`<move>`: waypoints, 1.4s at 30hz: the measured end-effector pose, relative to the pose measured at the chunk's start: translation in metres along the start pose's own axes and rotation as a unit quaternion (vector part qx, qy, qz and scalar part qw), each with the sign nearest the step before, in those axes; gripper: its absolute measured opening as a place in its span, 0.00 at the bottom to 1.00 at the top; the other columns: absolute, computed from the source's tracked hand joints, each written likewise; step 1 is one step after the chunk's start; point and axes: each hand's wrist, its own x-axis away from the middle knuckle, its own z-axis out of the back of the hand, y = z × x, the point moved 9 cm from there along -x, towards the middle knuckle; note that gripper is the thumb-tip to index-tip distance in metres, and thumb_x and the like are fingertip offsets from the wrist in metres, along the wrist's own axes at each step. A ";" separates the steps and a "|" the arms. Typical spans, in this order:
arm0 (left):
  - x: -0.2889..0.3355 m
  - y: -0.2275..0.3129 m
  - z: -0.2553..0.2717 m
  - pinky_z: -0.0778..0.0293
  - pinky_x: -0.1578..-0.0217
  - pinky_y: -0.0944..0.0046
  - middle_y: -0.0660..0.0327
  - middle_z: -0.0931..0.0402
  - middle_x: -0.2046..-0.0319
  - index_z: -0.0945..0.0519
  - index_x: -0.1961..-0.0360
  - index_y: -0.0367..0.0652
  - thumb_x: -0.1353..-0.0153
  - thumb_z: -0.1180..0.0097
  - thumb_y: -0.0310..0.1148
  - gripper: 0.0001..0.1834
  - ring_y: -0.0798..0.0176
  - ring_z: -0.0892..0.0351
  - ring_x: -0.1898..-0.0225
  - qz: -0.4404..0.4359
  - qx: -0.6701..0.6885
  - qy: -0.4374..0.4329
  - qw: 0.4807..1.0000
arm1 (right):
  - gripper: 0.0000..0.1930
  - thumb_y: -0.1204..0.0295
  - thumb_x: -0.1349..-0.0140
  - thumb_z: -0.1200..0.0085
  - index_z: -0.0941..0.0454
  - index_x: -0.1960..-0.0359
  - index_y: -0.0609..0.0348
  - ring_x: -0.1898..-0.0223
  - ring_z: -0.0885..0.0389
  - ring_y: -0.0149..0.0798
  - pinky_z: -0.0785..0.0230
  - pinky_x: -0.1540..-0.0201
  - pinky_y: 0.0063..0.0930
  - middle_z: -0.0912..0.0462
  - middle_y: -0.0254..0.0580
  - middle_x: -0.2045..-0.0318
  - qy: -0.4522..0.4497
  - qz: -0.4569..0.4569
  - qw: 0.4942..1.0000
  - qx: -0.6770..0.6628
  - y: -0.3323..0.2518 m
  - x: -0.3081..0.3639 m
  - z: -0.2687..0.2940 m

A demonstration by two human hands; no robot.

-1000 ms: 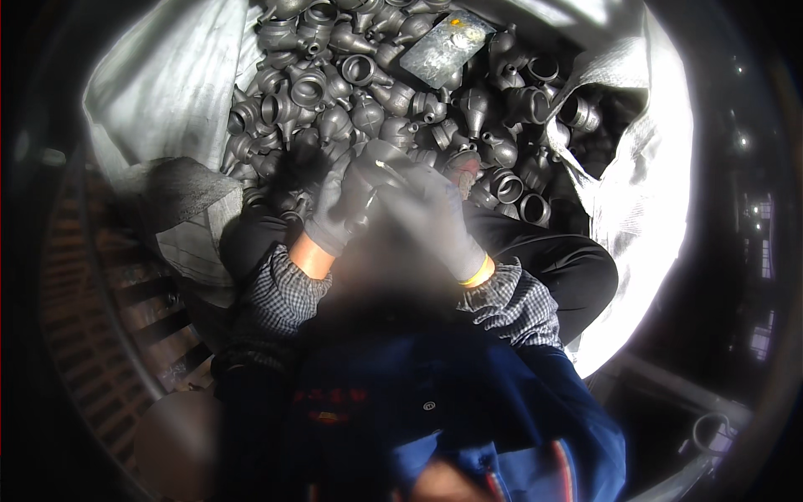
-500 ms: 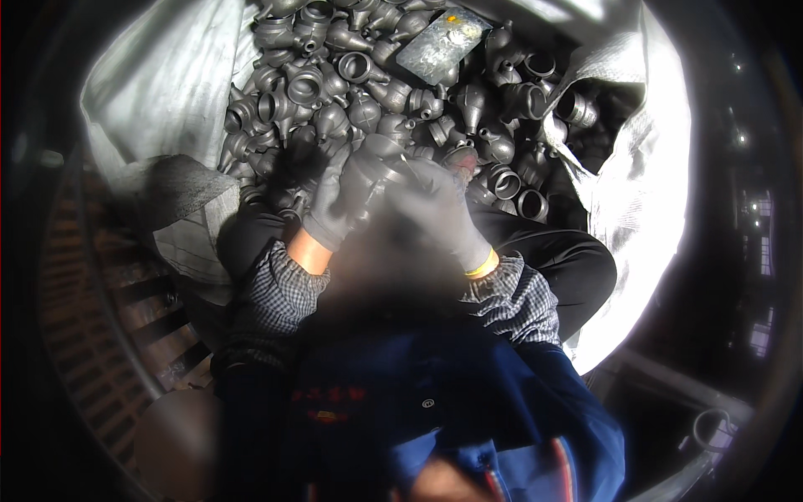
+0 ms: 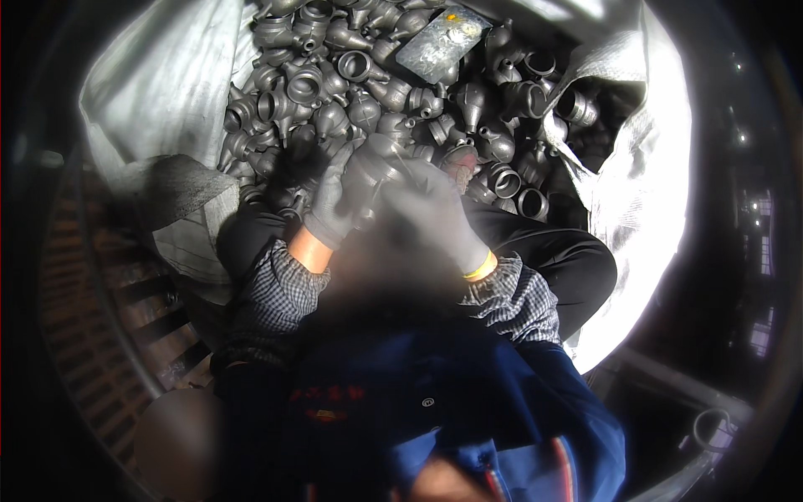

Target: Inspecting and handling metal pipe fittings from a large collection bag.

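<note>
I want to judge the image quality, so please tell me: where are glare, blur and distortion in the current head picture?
Head view: strong glare whitens the right side of the bag; head view: left hand, right hand and held part look hazy, the pile clearer; head view: the slatted frame curves near the picture's dark rim.

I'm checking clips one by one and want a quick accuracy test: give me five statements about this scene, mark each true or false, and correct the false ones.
1. The left grip holds a grey part. True.
2. The right grip is bare. False: it wears a grey glove.
3. A flat plate lies on the heap of grey parts. True.
4. A yellow band shows at the left wrist. False: the yellow band is at the right wrist.
5. Both sleeve cuffs are checked. True.
</note>
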 end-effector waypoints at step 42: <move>-0.005 0.003 0.005 0.25 0.50 0.63 0.55 0.26 0.51 0.29 0.48 0.38 0.29 0.65 0.41 0.20 0.60 0.24 0.52 -0.009 -0.041 -0.036 0.998 | 0.18 0.74 0.48 0.44 0.24 0.54 0.67 0.57 0.20 0.41 0.29 0.54 0.30 0.19 0.49 0.61 -0.036 0.054 0.994 0.088 -0.011 0.000 0.002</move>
